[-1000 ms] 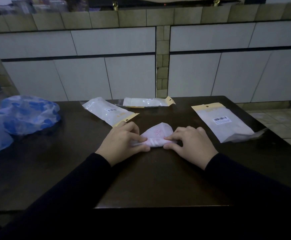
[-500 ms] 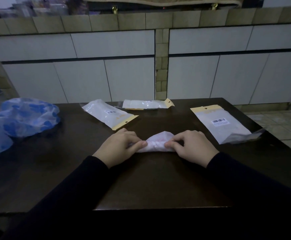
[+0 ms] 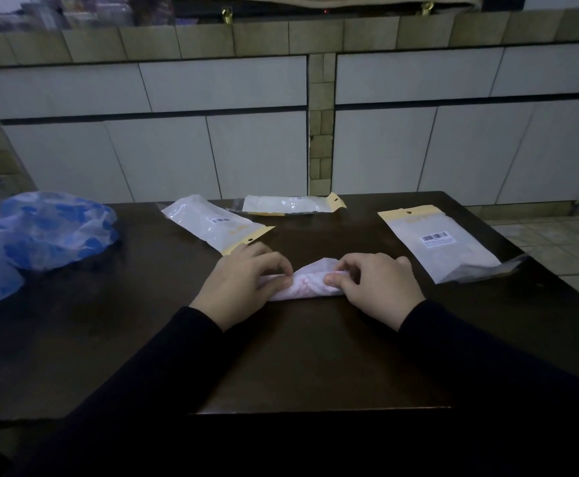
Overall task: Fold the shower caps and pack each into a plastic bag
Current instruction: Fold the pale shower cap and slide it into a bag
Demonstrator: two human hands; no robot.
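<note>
A white and pink shower cap [image 3: 307, 282], folded into a narrow strip, lies at the middle of the dark table [image 3: 298, 359]. My left hand [image 3: 243, 280] pinches its left end and my right hand [image 3: 374, 287] pinches its right end. Three plastic bags with yellow header strips lie behind: a filled one [image 3: 212, 222] just beyond my left hand, another [image 3: 291, 204] at the back edge, and a flat one with a barcode label [image 3: 439, 242] to the right. Blue-patterned shower caps [image 3: 40, 232] are heaped at the table's left.
A tiled counter with white cabinet doors [image 3: 253, 153] runs close behind the table. The table's right edge [image 3: 536, 256] drops to a tiled floor. The near edge of the table [image 3: 315, 409] lies below my forearms.
The cap's raised peak has been pressed down into a flatter, narrower strip. Both hands stayed at its ends, and my fingers have curled tighter over it.
</note>
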